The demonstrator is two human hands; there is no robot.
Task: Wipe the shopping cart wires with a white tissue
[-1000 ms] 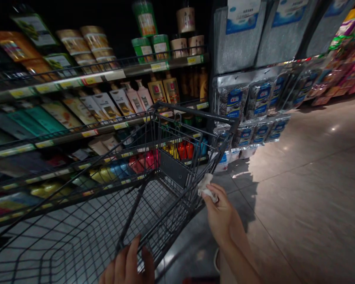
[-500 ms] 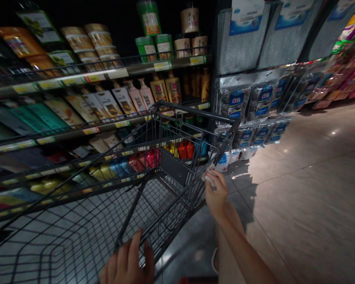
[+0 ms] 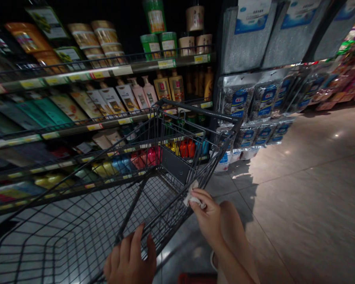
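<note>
A dark metal shopping cart (image 3: 136, 209) with a wire basket stands in front of me, its push handle (image 3: 198, 110) toward the shelves. My left hand (image 3: 131, 258) lies over the near top rail at the bottom of the view, with the rail passing between thumb and fingers. In my right hand (image 3: 208, 213) is a crumpled white tissue (image 3: 192, 197), pinched between thumb and fingers. The tissue is against the cart's near side rail, right of my left hand. A dark child-seat panel (image 3: 174, 165) sits inside the cart near the handle.
Store shelves (image 3: 106, 126) with bottles and jars run behind the cart. Packs of steel-wool scourers (image 3: 239, 100) and grey cleaning cloths (image 3: 245, 47) hang at the right. My knee (image 3: 230, 217) is beside my right arm. A red object (image 3: 197, 278) shows at the bottom edge.
My right hand has slid the tissue along the side rail, away from the handle and down-left toward my left hand. My left hand stays on the rail. The view has shifted slightly.
</note>
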